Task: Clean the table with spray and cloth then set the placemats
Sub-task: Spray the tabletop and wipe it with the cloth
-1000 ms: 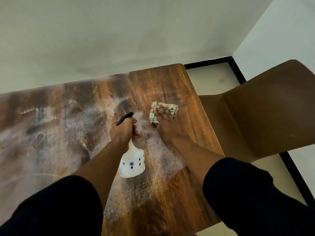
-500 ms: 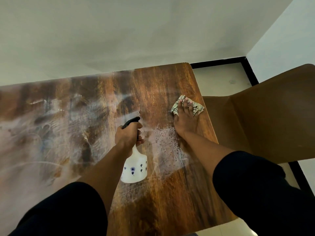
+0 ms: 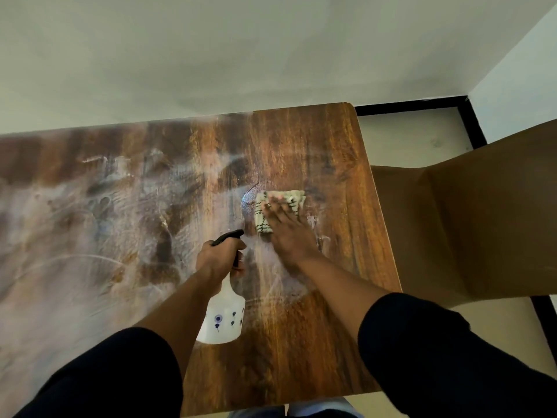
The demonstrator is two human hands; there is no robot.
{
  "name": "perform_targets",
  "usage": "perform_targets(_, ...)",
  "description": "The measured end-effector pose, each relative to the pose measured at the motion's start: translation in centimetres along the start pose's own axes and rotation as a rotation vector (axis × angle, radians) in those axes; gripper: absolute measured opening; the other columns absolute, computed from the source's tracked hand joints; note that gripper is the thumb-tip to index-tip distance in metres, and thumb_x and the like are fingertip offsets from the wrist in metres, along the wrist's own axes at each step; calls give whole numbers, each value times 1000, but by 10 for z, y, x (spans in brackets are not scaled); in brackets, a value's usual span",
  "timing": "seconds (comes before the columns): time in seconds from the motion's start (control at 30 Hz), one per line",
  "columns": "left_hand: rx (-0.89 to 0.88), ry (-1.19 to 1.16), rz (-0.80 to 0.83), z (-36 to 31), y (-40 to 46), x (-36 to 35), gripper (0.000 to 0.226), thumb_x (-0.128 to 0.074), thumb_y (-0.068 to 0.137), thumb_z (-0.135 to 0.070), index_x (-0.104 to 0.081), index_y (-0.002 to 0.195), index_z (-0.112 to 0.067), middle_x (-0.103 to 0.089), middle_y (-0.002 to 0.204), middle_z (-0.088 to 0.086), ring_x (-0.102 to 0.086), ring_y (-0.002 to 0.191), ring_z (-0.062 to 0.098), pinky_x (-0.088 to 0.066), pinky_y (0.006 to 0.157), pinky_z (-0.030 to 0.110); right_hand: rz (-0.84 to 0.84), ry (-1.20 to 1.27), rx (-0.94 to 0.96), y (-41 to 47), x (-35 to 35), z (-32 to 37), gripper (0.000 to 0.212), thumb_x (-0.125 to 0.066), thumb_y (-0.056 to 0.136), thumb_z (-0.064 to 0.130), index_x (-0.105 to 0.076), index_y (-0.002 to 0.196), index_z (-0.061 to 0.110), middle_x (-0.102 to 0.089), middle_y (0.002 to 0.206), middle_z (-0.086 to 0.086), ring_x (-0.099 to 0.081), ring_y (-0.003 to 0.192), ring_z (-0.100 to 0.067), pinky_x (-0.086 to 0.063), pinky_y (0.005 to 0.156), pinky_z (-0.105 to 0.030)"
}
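Counter: the brown wooden counter (image 3: 301, 140) fills the middle and left of the frame. Its left part looks pale and smeary with wet streaks. The right part is darker, cleaner wood.
Wet patch: white drops and swirls lie around the two hands, near the middle.
Left hand: the left hand (image 3: 218, 257) is curled round the neck of the spray bottle (image 3: 223, 315), low in the middle. The bottle is white with small blue dots and a black top.
Right hand: the right hand (image 3: 286, 227) lies flat with fingers spread, pressing the cloth (image 3: 294, 196) onto the counter, right of the middle.
Cloth: pale with dark lines, bunched under the fingers.
Chair: a brown chair (image 3: 482, 218) stands just beside the counter's right edge.
Room: a pale wall (image 3: 211, 49) across the top, light floor (image 3: 407, 137) with a black strip at upper right.
Sleeves: dark sleeves (image 3: 437, 357) along the bottom.
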State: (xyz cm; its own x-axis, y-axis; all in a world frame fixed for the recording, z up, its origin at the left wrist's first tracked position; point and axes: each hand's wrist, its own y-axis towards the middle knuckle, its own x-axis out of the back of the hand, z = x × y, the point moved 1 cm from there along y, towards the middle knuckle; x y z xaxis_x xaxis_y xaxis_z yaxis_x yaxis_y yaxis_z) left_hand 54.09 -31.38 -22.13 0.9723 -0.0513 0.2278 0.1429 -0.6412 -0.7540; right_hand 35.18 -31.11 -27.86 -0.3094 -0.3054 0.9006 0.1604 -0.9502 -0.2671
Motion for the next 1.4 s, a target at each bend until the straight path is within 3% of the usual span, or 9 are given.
perform_targets(0.2, -4, -70, 10, 9, -8, -8, 52, -74, 77, -15, -68, 128, -12, -67, 67, 9, -63, 56, 26, -62, 63, 43, -89, 37, -369, -24, 28, -93, 72, -34, 108, 34, 10, 164, 28, 21, 170, 3, 24, 153, -16, 4, 127, -56)
perform_targets(0.37, -44, -118, 1, 3, -17, -9, 38, -70, 85, -11, -72, 123, -15, -64, 67, 10, -63, 57, 25, -61, 67, 46, -73, 90, -511, -11, 30, -69, 69, -30, 108, 41, 5, 165, 23, 18, 171, -2, 14, 158, -25, -1, 126, -60)
perform_targets(0.5, -68, -162, -2, -9, -17, -1, 34, -67, 90, -7, -77, 118, -23, -62, 67, 9, -60, 60, 26, -63, 70, 49, -2, 76, -268, 4, 13, 3, 70, -16, 102, 46, 4, 165, 23, 17, 170, -3, 16, 157, -29, 0, 125, -62)
perform_targets(0.63, -71, -169, -38, -25, -13, 16, 30, -63, 92, -3, -76, 107, -24, -57, 65, 11, -59, 58, 29, -47, 43, 30, 93, -1, 112, 15, -12, 64, 68, -26, 106, 42, -2, 166, 22, 11, 173, -1, 13, 159, -24, 0, 126, -60)
perform_targets(0.77, -61, -205, -62, -38, 6, 40, 36, -63, 92, -5, -77, 116, -29, -56, 66, 8, -58, 56, 26, -54, 54, 34, 121, -52, 199, 29, -6, 45, 71, -34, 107, 40, 5, 165, 28, 15, 171, 3, 17, 158, -21, 6, 124, -50)
perform_targets(1.0, -100, -226, -36, -57, 35, 85, 38, -62, 94, -3, -74, 117, -30, -54, 67, 8, -55, 57, 23, -59, 56, 36, -82, 57, -336, 84, 32, -15, 72, -39, 108, 29, 5, 165, 28, 17, 171, 3, 16, 158, -20, -7, 126, -59)
perform_targets(1.17, -76, -249, -31, -60, 53, 106, 40, -62, 91, -4, -74, 116, -33, -53, 60, 7, -56, 53, 23, -64, 75, 51, -201, 133, -665, 121, 13, 60, 72, -42, 105, 39, -7, 166, 22, 7, 173, -3, 5, 160, -27, -5, 123, -60)
perform_targets(1.33, -44, -250, -29, -74, 71, 126, 22, -68, 82, -7, -84, 96, -13, -57, 60, 13, -59, 53, 27, -60, 68, 41, -69, 40, -171, 153, -19, 170, 71, -36, 106, 44, -7, 166, 20, 9, 173, -4, 10, 159, -26, -1, 125, -61)
perform_targets(1.4, -52, -242, -4, -82, 76, 132, 29, -66, 81, -4, -83, 68, -24, -55, 58, 13, -55, 52, 25, -57, 69, 39, -18, 5, -33, 166, -21, 178, 73, -38, 106, 45, -5, 166, 22, 8, 173, 0, 10, 159, -23, -3, 125, -60)
